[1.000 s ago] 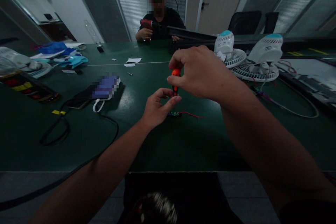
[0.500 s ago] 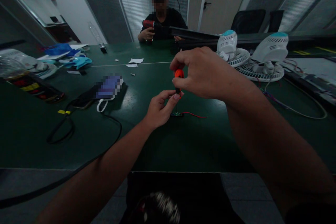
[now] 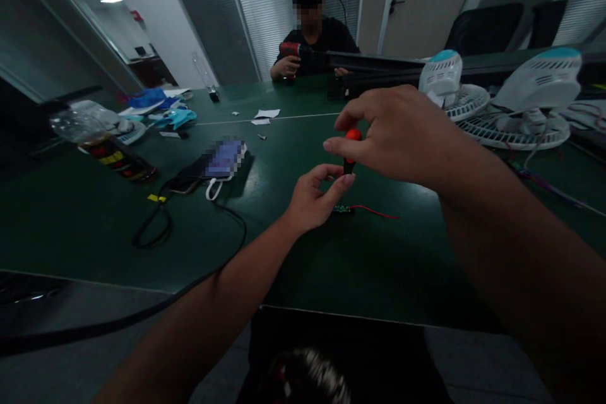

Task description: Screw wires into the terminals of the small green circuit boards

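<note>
A small screwdriver with an orange and black handle stands upright in front of me. My left hand pinches the lower, black part of its handle between thumb and fingertips. Above it, my right hand curls loosely around the orange top, with a gap between thumb and index finger. Below the hands, a small green circuit board lies on the table, partly covered by my left hand. A red wire runs from it to the right. The screwdriver's tip is hidden.
On the green table are a bottle, a phone, a black cable and paper scraps. White fan parts stand at right. Opposite, a person holds a red power drill.
The view has swung left, so everything sits further right in it. My right thumb and fingers have loosened around the screwdriver handle; my left hand keeps its pinch.
</note>
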Demonstrator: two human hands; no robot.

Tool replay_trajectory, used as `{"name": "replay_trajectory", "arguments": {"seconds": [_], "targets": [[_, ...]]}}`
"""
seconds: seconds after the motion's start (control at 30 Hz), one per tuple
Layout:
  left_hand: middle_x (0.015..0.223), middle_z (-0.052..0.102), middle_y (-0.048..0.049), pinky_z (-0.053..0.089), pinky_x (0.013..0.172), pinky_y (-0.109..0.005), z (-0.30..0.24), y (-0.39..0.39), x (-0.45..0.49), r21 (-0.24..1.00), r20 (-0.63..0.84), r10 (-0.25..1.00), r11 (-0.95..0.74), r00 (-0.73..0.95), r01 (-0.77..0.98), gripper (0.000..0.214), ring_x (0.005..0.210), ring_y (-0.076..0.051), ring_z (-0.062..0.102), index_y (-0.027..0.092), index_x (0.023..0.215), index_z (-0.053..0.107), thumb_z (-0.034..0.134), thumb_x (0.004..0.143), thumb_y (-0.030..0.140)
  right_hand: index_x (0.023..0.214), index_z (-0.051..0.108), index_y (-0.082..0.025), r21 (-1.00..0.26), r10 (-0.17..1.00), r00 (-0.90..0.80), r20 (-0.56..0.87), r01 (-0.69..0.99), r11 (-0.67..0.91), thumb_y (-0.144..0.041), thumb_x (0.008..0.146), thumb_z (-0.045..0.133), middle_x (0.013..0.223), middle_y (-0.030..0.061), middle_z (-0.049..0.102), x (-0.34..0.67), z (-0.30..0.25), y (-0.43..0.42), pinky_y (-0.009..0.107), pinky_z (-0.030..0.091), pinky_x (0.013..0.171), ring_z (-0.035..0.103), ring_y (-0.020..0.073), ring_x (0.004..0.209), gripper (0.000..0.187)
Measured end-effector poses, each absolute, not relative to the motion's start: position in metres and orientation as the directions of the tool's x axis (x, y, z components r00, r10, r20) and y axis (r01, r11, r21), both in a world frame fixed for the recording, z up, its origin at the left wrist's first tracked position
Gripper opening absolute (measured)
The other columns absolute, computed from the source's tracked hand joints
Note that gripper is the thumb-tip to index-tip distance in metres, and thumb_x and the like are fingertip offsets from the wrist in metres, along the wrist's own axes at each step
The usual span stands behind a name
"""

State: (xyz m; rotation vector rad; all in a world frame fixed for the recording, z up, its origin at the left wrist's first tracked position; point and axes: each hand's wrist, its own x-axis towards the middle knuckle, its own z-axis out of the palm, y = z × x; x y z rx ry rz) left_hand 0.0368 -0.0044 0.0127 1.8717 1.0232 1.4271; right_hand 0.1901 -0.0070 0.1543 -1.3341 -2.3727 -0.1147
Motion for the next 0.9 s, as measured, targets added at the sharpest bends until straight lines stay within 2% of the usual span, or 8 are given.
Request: {"name": "replay_trajectory", "arguments": {"seconds": [0.13,0.33,0.7,0.9], "targets": [[0.097,0.079,-0.0064,0.055,0.087,-0.037,0.0123,-0.0044,0.0360,0.813,0.505,0.853,-0.522,0.133,0.260,0.015,0.091,-0.020,0.070,0.022,0.094,0.074,0.073,0.092,0.036,0.105,0.080,-0.020,-0.106,0.810,-0.422,0.408,0.859,0.501,-0.046,0.092,0.063,0.111,0.0129,0.077,0.1899,0.1554,-0.0082,0.042,0.050,0.085,0.070,0.0331,0.103,0.033],[0.095,0.078,-0.0062,0.055,0.087,-0.036,0.0093,-0.0030,0.0356,0.823,0.500,0.858,-0.513,0.120,0.245,0.018,0.090,-0.020,0.068,0.021,0.093,0.072,0.076,0.089,0.039,0.112,0.078,-0.023,-0.129,0.824,-0.375,0.425,0.875,0.466,-0.043,0.088,0.067,0.102,0.0109,0.079,0.1908,0.1540,-0.0063,0.040,0.050,0.080,0.071,0.0326,0.099,0.034],[0.091,0.076,-0.0049,0.055,0.083,-0.035,0.0100,-0.0018,0.0356,0.830,0.495,0.865,-0.500,0.088,0.246,0.014,0.088,-0.018,0.068,0.022,0.089,0.072,0.079,0.087,0.034,0.094,0.079,-0.022,-0.176,0.830,-0.345,0.438,0.873,0.455,-0.052,0.085,0.071,0.094,0.0121,0.078,0.1909,0.1564,-0.0080,0.042,0.050,0.079,0.071,0.0342,0.095,0.032],[0.091,0.077,-0.0041,0.054,0.083,-0.036,0.0111,-0.0023,0.0371,0.833,0.499,0.863,-0.503,0.082,0.230,0.016,0.085,-0.018,0.068,0.022,0.087,0.071,0.082,0.084,0.033,0.101,0.079,-0.022,-0.166,0.823,-0.373,0.428,0.863,0.477,-0.044,0.084,0.073,0.096,0.0114,0.078,0.1919,0.1537,-0.0034,0.041,0.050,0.079,0.071,0.0327,0.094,0.028]]}}
